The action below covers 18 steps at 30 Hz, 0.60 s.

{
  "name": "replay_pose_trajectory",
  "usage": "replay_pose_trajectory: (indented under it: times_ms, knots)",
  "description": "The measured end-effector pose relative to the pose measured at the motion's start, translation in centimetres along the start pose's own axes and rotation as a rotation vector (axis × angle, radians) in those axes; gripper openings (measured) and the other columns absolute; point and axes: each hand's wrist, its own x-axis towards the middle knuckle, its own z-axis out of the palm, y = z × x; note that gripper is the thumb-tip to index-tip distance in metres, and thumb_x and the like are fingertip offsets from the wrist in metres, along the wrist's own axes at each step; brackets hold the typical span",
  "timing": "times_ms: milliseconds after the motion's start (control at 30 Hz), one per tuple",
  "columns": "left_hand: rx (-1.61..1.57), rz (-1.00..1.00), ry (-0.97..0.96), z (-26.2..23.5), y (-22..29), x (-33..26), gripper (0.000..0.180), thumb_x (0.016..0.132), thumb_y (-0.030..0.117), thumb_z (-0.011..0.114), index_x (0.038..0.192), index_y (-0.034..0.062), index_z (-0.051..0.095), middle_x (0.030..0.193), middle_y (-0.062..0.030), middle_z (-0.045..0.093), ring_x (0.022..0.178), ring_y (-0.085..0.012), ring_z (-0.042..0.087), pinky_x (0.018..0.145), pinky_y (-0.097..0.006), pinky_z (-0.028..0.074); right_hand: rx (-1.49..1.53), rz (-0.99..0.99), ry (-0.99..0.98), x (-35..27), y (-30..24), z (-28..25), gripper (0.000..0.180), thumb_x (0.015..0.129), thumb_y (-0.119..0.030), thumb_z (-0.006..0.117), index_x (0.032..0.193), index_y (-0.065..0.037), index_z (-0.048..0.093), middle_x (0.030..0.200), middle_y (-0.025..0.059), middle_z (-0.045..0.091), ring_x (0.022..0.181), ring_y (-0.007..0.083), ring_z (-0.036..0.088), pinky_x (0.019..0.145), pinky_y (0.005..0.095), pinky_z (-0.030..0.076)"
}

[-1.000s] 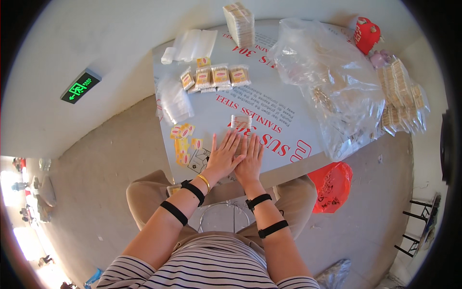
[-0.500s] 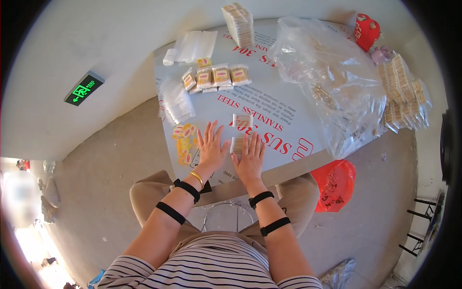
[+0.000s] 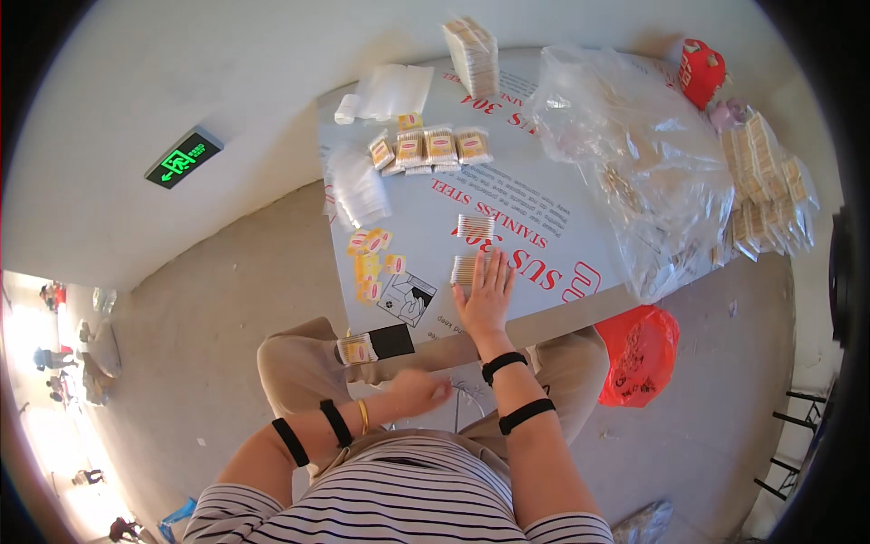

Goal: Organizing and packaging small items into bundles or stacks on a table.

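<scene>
My right hand (image 3: 488, 295) lies flat at the table's near part, fingers stretched out, partly covering a bundle of cotton swabs (image 3: 463, 270). Just beyond it is a second bundle of cotton swabs (image 3: 476, 227), laid in a row. My left hand (image 3: 420, 393) is over my lap, off the table edge; its fingers are smeared by motion. Several yellow label cards (image 3: 367, 265) are scattered to the left on the table. At the near edge, a bag of swabs with a yellow card (image 3: 357, 349) rests on a black patch (image 3: 392, 341).
Packed swab bags (image 3: 440, 145) stand grouped farther back, beside clear plastic sleeves (image 3: 360, 186). A tall stack of swabs (image 3: 473, 59) is at the back edge. A large clear plastic bag (image 3: 634, 172) and piled swab packs (image 3: 766, 190) occupy the right. A red bag (image 3: 637, 354) hangs below.
My left hand has lifted off the table and moved back over my lap, uncovering the black patch and bag at the edge. My right hand stays on the swabs.
</scene>
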Motion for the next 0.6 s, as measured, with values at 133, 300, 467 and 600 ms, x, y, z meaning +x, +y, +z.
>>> replay_pose_trajectory:
  times_ms: [133,300,467,600]
  knots:
    - [0.477,0.593,0.497,4.5,-1.9,-2.9,0.028,0.082,0.010,0.065,0.109,0.0172,0.067,0.067,-0.0098,0.064,0.061,-0.0299,0.066,0.059,-0.047,0.050,-0.018,0.012,-0.020,0.2,-0.2,0.1,0.084,0.092,-0.046,0.055,0.154,-0.002,0.020,0.158,0.0279,0.020,0.147,0.0414,0.019,0.119,0.0560,0.013]
    - [-0.007,-0.013,0.134,-3.7,1.3,2.9,0.051,0.080,0.016,0.069,0.129,0.0144,0.054,0.115,-0.0160,0.063,0.107,-0.0365,0.059,0.093,-0.052,0.046,-0.057,0.007,-0.010,0.0,0.7,0.0,0.084,0.093,-0.047,0.054,0.155,-0.002,0.019,0.158,0.0280,0.020,0.147,0.0412,0.019,0.119,0.0557,0.013]
    - [0.054,-0.039,0.631,-7.0,-2.4,8.8,0.057,0.084,0.021,0.068,0.135,0.0053,0.046,0.138,-0.0163,0.048,0.132,-0.0361,0.042,0.112,-0.050,0.029,-0.041,0.005,-0.028,0.1,0.4,0.2,0.084,0.093,-0.047,0.055,0.155,-0.004,0.017,0.158,0.0279,0.018,0.148,0.0414,0.016,0.119,0.0561,0.012]
    - [0.292,-0.142,0.638,-7.0,-4.0,11.0,0.068,0.095,0.042,0.054,0.148,0.0039,0.034,0.159,-0.0172,0.022,0.149,-0.0345,0.015,0.119,-0.056,0.010,-0.056,0.008,-0.083,0.2,0.4,-0.6,0.088,0.093,-0.051,0.053,0.155,-0.003,0.016,0.160,0.0263,0.016,0.149,0.0399,0.015,0.120,0.0546,0.011]
